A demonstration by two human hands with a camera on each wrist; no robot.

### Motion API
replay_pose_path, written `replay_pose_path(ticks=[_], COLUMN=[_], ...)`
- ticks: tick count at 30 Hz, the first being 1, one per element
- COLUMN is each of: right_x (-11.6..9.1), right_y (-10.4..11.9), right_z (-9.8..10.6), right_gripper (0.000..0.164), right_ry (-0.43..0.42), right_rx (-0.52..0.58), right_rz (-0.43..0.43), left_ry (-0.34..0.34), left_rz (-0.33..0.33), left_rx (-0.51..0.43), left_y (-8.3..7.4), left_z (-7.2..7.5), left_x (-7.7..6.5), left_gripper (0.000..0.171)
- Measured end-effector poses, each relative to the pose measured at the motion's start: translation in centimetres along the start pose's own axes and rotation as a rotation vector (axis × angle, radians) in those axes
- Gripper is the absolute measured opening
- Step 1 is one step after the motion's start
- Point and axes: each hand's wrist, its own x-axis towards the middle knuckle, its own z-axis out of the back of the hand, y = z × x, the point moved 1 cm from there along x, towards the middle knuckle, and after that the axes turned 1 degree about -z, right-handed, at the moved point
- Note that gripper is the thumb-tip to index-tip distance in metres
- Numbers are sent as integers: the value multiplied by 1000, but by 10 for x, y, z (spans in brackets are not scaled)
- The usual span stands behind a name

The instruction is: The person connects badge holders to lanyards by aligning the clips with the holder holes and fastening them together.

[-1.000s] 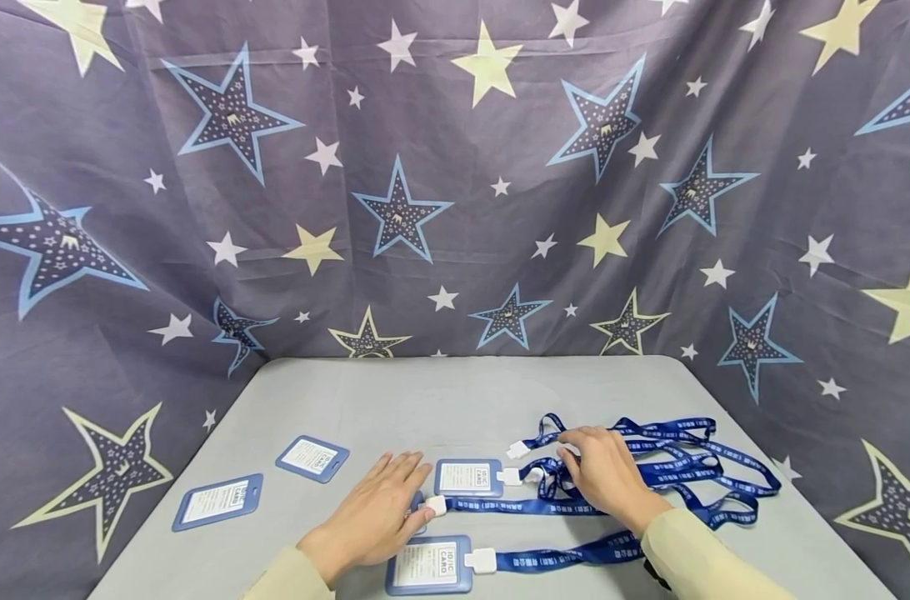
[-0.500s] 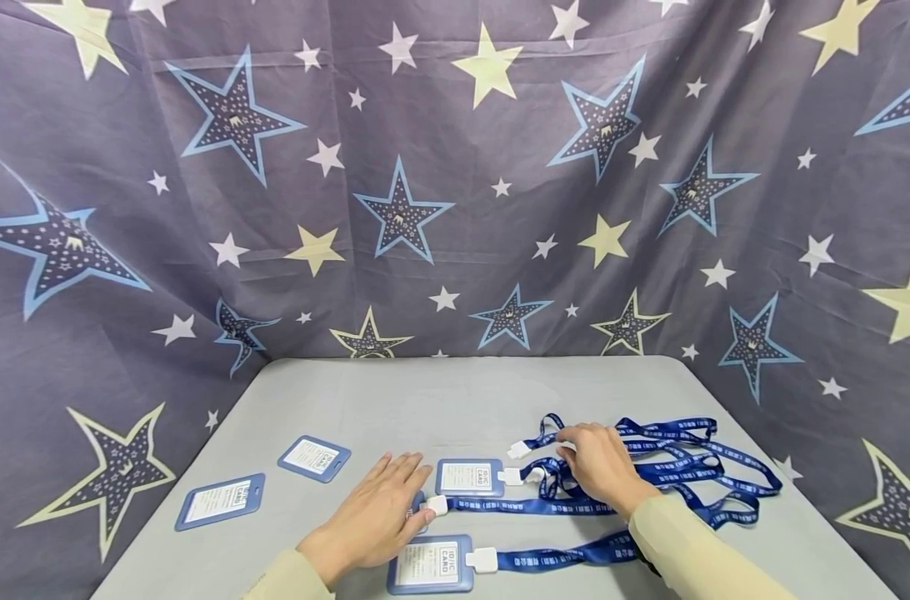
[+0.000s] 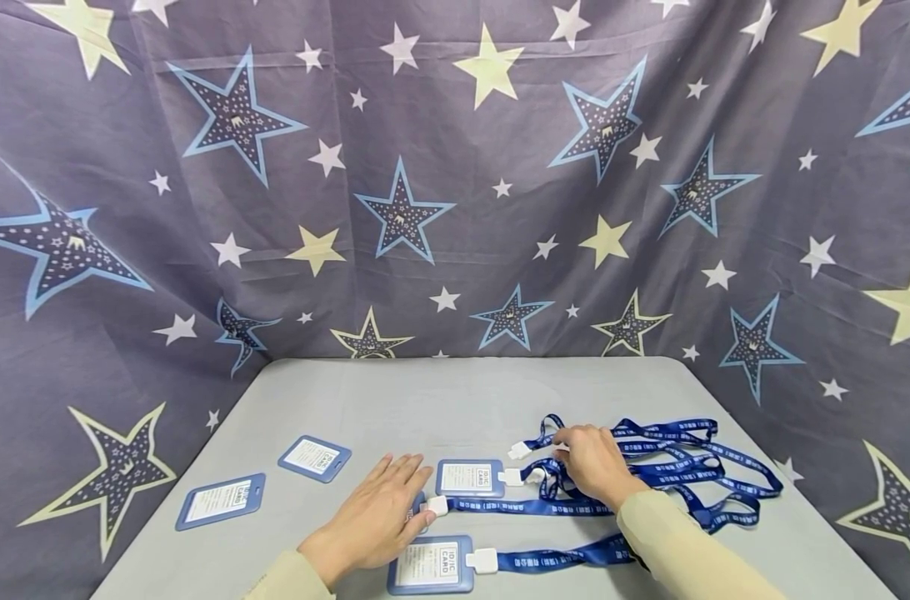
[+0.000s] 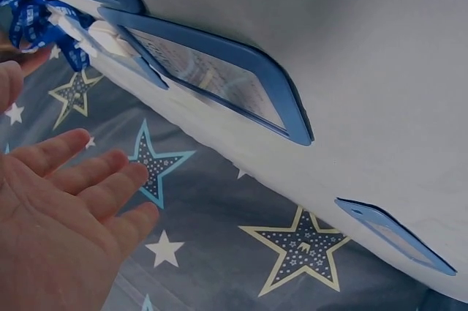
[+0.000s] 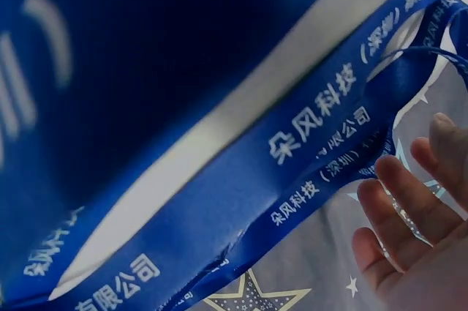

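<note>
My left hand [image 3: 380,512] lies over a blue card holder [image 3: 419,504], its fingers straight, hiding most of that holder. A white clip beside the thumb joins this holder to a blue lanyard [image 3: 530,506]. In the left wrist view, the left palm [image 4: 58,216] shows with nothing in its fingers. My right hand [image 3: 596,462] is above the tangled blue lanyards [image 3: 672,471], fingers loosely bent. From the right wrist view, nothing sits between those fingers [image 5: 406,208]; whether they touch a strap I cannot tell. Card holders with clips attached lie behind [image 3: 468,477] and in front [image 3: 430,565] of the left hand.
Two card holders without lanyards, one nearer [image 3: 220,502] and one farther [image 3: 314,458], rest at the left of the grey table [image 3: 425,392]. A loose white clip [image 3: 519,450] lies left of the right hand. Star-printed cloth [image 3: 440,208] hangs around the table's back and sides.
My right hand and sleeve have shifted slightly left over the lanyards. The left hand stays in place, and the card holders lie as before.
</note>
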Motion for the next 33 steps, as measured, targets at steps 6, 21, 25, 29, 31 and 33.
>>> replay_pose_path(ticks=[6,21,25,29,31,33], right_x=[0,-9,-10,-11,-11,-12], right_y=[4,7,7,5,4,2], right_z=[-4,-10,-11,-12,-13,-14], right_gripper=[29,41,35,30,28,26], right_ry=[41,157,148,116,96,74], right_rx=[5,-50,-51,-44,-38,-29], right_rz=[37,160,167,173,176,175], left_ry=[-7,6,2,2,4,3], left_rz=[-3,0,-3,-5,-3,-1], left_rx=[-6,-15,-15,-15,-14,-14], left_y=[1,0,0,1,1,1], left_z=[0,-1,-2,-2,-3,-3], left_x=[0,0,0,0,-1,-1], left_gripper=[61,61,61,61,61,61])
